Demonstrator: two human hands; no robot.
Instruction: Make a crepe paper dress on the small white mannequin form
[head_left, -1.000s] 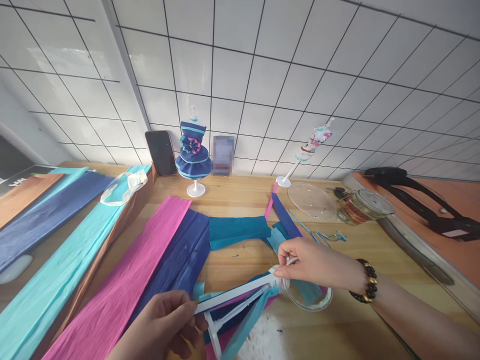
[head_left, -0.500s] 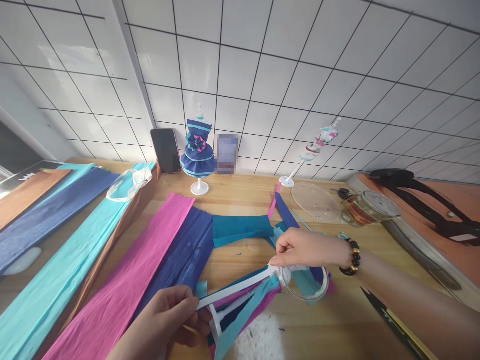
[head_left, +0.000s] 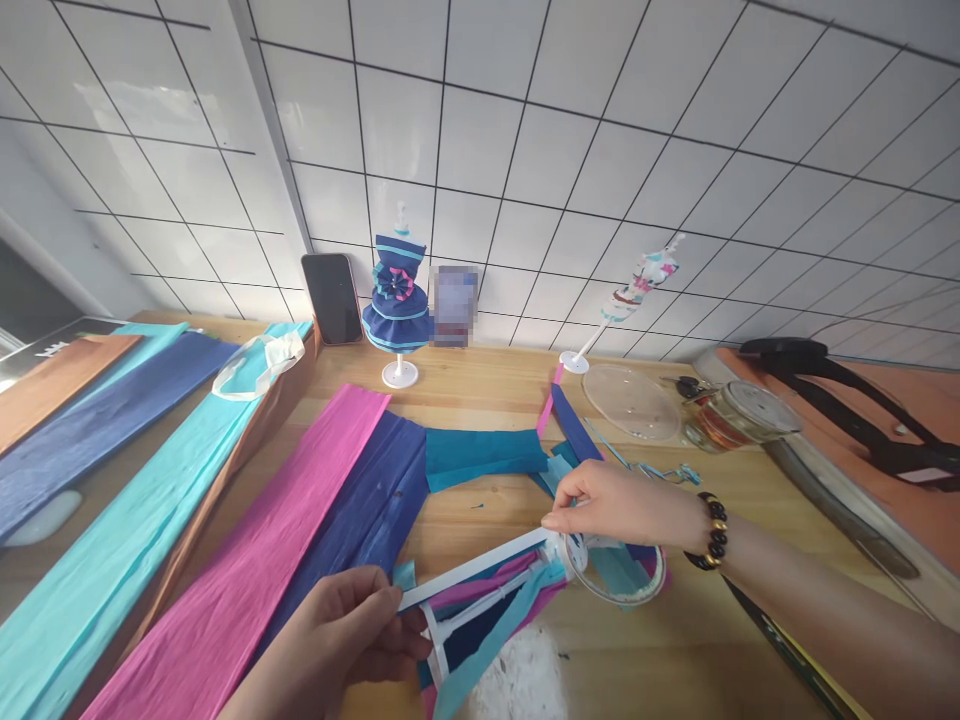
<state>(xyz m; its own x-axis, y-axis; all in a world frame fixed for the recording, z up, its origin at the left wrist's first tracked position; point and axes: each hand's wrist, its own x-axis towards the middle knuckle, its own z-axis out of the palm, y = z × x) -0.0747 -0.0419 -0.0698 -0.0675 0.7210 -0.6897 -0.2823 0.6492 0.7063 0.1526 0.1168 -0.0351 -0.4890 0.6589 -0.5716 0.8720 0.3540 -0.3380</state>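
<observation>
A narrow white strip (head_left: 474, 570) runs taut between my two hands. My left hand (head_left: 352, 625) pinches its lower left end between thumb and fingers. At its upper right end, the fingertips of my right hand (head_left: 615, 508) press together on it. Just below lies a white frame (head_left: 437, 645) with turquoise, pink and dark blue crepe paper strips (head_left: 487, 650) along it. A clear ring with a pale rim (head_left: 663, 572) sits at the frame's right end, under my right hand. Whether the white strip is fixed to the frame is hard to see.
Long crepe paper sheets in pink (head_left: 300, 500), blue (head_left: 375, 480) and turquoise (head_left: 135, 530) cover the left. Behind stand a phone (head_left: 331, 300), a small dress form in blue (head_left: 397, 300) and a leaning one (head_left: 641, 285). A glass jar (head_left: 739, 415) and scissors (head_left: 787, 645) lie right.
Both hands have shifted slightly right, with the white strip still held between them. The frame and its ring have moved a little right too.
</observation>
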